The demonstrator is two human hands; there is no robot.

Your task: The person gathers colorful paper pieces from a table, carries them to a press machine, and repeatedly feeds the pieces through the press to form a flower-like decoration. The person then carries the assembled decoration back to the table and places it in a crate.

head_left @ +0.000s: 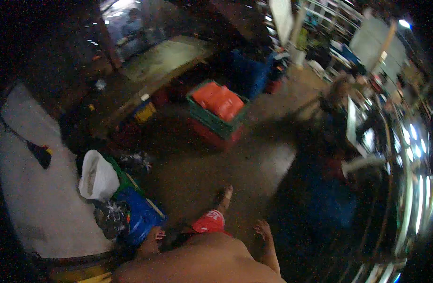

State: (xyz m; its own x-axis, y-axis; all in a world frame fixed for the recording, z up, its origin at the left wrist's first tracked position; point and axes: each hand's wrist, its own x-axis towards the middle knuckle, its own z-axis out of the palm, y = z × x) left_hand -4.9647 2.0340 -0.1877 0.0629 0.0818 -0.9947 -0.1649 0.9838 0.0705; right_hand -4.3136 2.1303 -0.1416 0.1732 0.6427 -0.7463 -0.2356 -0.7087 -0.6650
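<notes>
My left hand (157,233) hangs low at my side, close to the edge of a blue crate or bag (143,219). Its fingers are small and blurred, and whether it touches the blue thing I cannot tell. On the other side my right hand (262,229) hangs over the floor, fingers loosely apart and holding nothing. One bare foot (228,189) is stepping forward below red shorts (210,221). Ahead, a green crate (207,112) filled with orange-red bags (220,100) stands on a red crate (212,133).
A white sack (98,177) and a dark plastic bag (112,219) lie at the left, beside a pale wall or panel (47,203). A table (171,54) stands at the far left. People (336,101) are at a bench on the right. The brown floor (188,174) looks wet.
</notes>
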